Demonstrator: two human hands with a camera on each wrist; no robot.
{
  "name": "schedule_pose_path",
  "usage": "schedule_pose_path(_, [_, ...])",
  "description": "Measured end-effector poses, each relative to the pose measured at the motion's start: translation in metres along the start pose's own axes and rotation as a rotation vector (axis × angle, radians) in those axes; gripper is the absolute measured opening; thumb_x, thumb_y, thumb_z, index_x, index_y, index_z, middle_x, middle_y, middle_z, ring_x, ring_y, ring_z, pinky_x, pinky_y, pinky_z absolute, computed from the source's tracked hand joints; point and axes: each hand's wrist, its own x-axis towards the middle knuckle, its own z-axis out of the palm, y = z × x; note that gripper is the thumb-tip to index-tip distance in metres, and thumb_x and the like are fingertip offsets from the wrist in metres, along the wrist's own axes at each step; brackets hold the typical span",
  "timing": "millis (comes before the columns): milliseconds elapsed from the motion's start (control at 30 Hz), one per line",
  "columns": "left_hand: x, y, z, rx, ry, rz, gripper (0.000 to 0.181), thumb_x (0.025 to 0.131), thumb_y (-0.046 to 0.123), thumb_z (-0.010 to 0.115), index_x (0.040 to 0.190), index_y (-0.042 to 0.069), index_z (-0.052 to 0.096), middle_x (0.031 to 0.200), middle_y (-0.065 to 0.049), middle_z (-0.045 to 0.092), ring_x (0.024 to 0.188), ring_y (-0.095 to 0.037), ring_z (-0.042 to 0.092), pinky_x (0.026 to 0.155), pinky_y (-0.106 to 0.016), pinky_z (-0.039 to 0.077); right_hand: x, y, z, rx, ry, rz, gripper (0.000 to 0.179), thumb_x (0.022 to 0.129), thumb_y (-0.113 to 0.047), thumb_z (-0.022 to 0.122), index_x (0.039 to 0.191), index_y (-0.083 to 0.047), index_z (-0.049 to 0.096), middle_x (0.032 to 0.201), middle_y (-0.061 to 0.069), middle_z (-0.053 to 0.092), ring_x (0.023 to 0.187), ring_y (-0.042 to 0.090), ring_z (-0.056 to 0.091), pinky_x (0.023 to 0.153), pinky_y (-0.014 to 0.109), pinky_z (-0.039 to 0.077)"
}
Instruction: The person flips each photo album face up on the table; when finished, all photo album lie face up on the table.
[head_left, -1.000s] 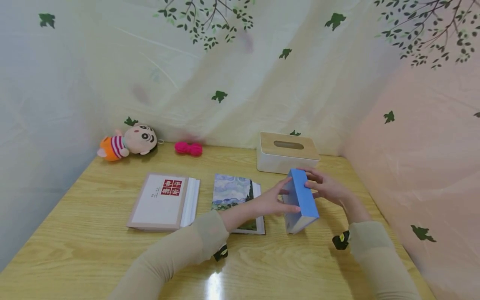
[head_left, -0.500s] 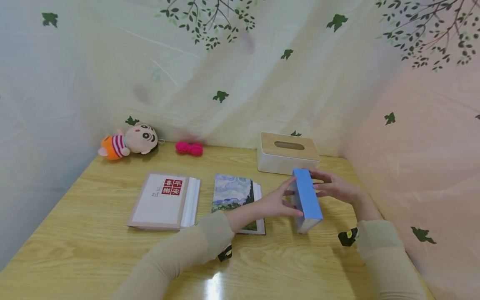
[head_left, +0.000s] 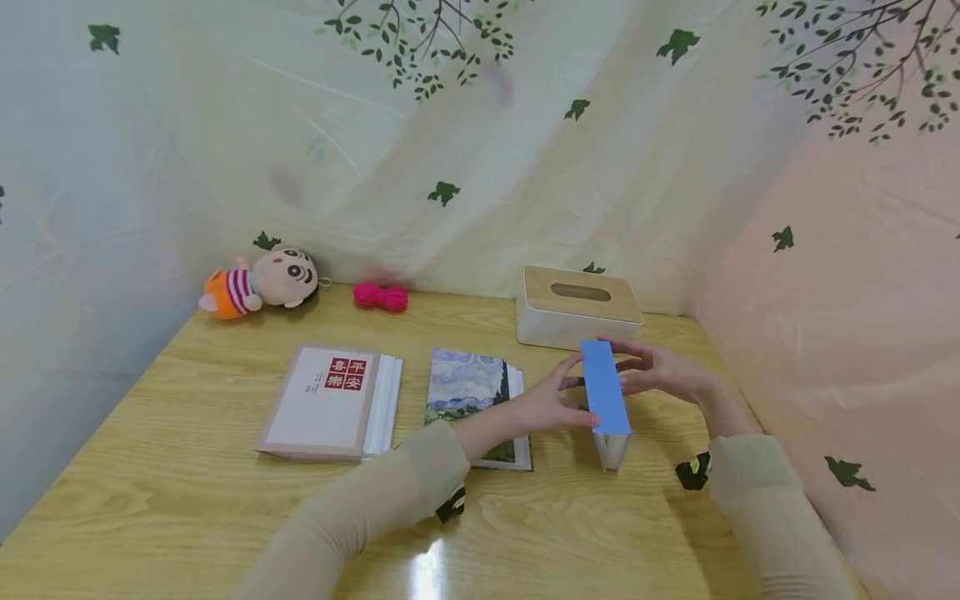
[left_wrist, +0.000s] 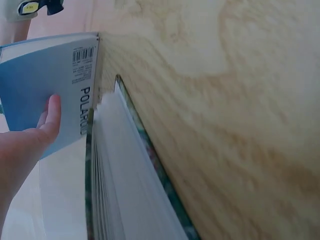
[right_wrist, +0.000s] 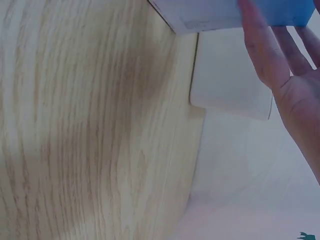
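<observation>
A thick blue book (head_left: 606, 387) stands on its long edge with the spine up, at the right of the table. Its cover, lettered "POLARO…", shows in the left wrist view (left_wrist: 45, 85). My left hand (head_left: 551, 404) rests spread thumb and fingers against its left cover, the thumb near the close end. From the other side, my right hand (head_left: 663, 371) touches the right cover with its fingers, one reaching the far top corner. A book with a painted landscape cover (head_left: 465, 383) lies flat under my left forearm, which hides part of it.
A white book with red square characters (head_left: 318, 408) lies at the left. Along the back of the table (head_left: 187, 500) are a plush doll (head_left: 281, 279), a pink bundle (head_left: 380, 297) and a wood-topped tissue box (head_left: 577, 308), which stands just behind the blue book.
The blue book has come from a slant to nearly upright, its lower edge shifting right. Both hands stayed on it and moved slightly to the right, then a little back left.
</observation>
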Motion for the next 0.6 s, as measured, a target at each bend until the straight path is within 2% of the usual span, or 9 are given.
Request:
schedule_pose_path(133, [0.0,-0.002,-0.005,0.05,0.02,0.007,0.101,0.079,0.009,0.076,0.152,0.03,0.01,0.153,-0.012,0.028,0.112,-0.025,0.059,0.088,-0.032,0.052,0.006,0.005,0.002,-0.054,0.055,-0.019,0.075,0.09,-0.011,0.061,0.152,-0.017,0.019,0.15,0.016,0.028,0.132,0.044,0.032,0.095,0.05,0.046])
schedule_pose_path(333, [0.002,-0.01,-0.008,0.16,0.013,0.021,0.1,0.077,0.007,0.077,0.153,0.02,0.013,0.152,-0.015,0.027,0.11,-0.021,0.06,0.09,-0.03,0.051,0.013,0.009,0.007,-0.129,0.119,-0.079,0.069,0.087,-0.013,0.068,0.145,-0.009,0.03,0.143,0.017,0.038,0.129,0.044,0.035,0.096,0.054,0.044])
schedule_pose_path(500, [0.003,-0.016,-0.011,0.222,0.016,0.026,0.096,0.077,0.008,0.078,0.152,0.019,0.019,0.14,-0.015,0.045,0.107,-0.019,0.061,0.085,-0.027,0.052,0.018,0.011,0.008,-0.196,0.137,-0.145,0.06,0.085,-0.014,0.071,0.135,-0.006,0.04,0.136,0.018,0.044,0.125,0.044,0.04,0.099,0.064,0.036])
schedule_pose_path(600, [0.002,-0.017,-0.013,0.337,0.032,0.038,0.095,0.075,0.015,0.08,0.151,0.017,0.023,0.133,-0.013,0.051,0.105,-0.018,0.061,0.081,-0.024,0.051,0.02,0.011,0.009,-0.225,0.13,-0.172,0.058,0.084,-0.013,0.072,0.134,-0.005,0.042,0.134,0.018,0.046,0.122,0.044,0.043,0.098,0.066,0.035])
